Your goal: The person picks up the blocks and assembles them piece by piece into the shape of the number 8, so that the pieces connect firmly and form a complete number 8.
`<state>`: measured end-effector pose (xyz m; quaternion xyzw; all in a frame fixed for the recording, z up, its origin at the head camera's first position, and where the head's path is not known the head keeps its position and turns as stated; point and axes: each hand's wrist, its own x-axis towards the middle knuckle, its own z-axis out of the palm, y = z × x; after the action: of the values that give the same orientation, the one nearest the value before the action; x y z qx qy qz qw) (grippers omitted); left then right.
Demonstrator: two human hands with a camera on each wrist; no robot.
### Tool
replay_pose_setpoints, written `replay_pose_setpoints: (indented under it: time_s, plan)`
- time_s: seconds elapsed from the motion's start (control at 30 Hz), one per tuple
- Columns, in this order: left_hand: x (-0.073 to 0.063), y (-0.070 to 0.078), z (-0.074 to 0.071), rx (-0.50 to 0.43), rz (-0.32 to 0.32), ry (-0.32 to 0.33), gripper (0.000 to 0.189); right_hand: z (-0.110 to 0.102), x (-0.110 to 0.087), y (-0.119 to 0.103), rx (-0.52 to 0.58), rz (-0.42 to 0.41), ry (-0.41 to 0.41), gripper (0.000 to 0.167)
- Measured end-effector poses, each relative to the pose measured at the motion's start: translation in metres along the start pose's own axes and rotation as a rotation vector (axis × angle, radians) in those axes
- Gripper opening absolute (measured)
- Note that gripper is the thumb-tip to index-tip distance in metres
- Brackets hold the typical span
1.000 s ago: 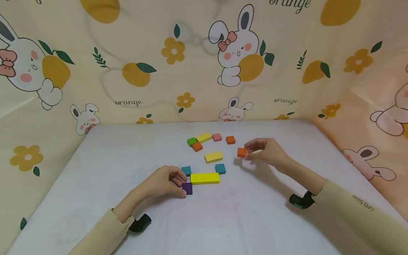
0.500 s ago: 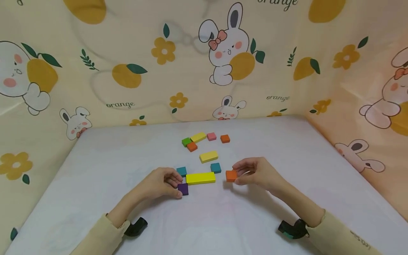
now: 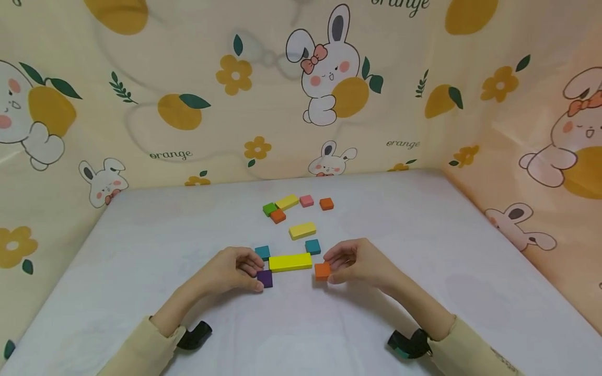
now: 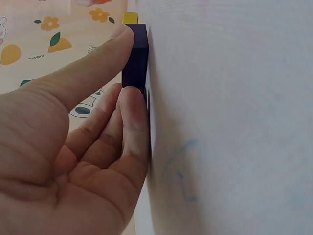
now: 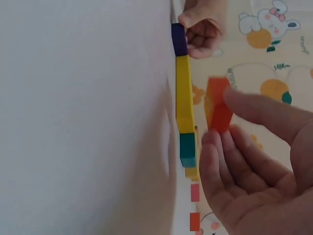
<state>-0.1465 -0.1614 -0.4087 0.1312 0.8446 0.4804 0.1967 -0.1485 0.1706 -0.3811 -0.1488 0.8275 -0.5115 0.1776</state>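
Observation:
My left hand (image 3: 232, 271) pinches a purple block (image 3: 265, 279) between thumb and fingers, down on the table at the front left corner of a long yellow block (image 3: 290, 262). An orange block (image 3: 322, 271) is held between the thumb and fingertips of my right hand (image 3: 362, 263); in the right wrist view this orange block (image 5: 219, 104) is raised off the table. It hangs near the long block's right end. Behind that long block's two ends lie two teal blocks, a left one (image 3: 262, 253) and a right one (image 3: 312, 246).
A shorter yellow block (image 3: 302, 231) lies behind the teal ones. Farther back are a green block (image 3: 269, 209), an orange one (image 3: 278, 216), a yellow one (image 3: 287, 202), a pink one (image 3: 307, 200) and another orange one (image 3: 326, 203). A patterned backdrop (image 3: 202, 141) encloses the white table (image 3: 188, 209).
My right hand has carried the orange block leftward and toward me, up to the long yellow block's right end. The left hand keeps holding the purple block in place. The head view has shifted slightly.

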Motion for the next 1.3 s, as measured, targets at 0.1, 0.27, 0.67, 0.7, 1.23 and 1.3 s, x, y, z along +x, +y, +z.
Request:
replay_pose_setpoints:
  time_s: [0.1, 0.27, 0.67, 0.7, 1.23, 1.3]
  plan:
    - [-0.001, -0.002, -0.001, -0.004, -0.002, 0.001, 0.041, 0.003, 0.007, -0.002, -0.01, 0.004, -0.049, 0.034]
    - [0.0, -0.004, -0.002, -0.009, 0.007, -0.005, 0.042, 0.006, 0.014, -0.001, -0.037, 0.032, -0.059, 0.033]
    - [0.002, 0.0, 0.0, -0.014, 0.023, -0.018, 0.042, -0.001, 0.019, 0.003, -0.136, 0.038, -0.074, 0.031]
    - [0.002, 0.0, 0.0, -0.013, 0.022, -0.018, 0.042, -0.001, 0.019, 0.003, -0.13, 0.038, -0.075, 0.031]
    - [0.001, -0.001, -0.002, -0.011, 0.01, -0.006, 0.042, 0.001, 0.023, 0.006, -0.076, -0.003, -0.097, 0.031]
    - [0.001, -0.001, -0.002, -0.01, 0.007, -0.004, 0.042, 0.002, 0.023, 0.007, -0.076, 0.0, -0.098, 0.031]
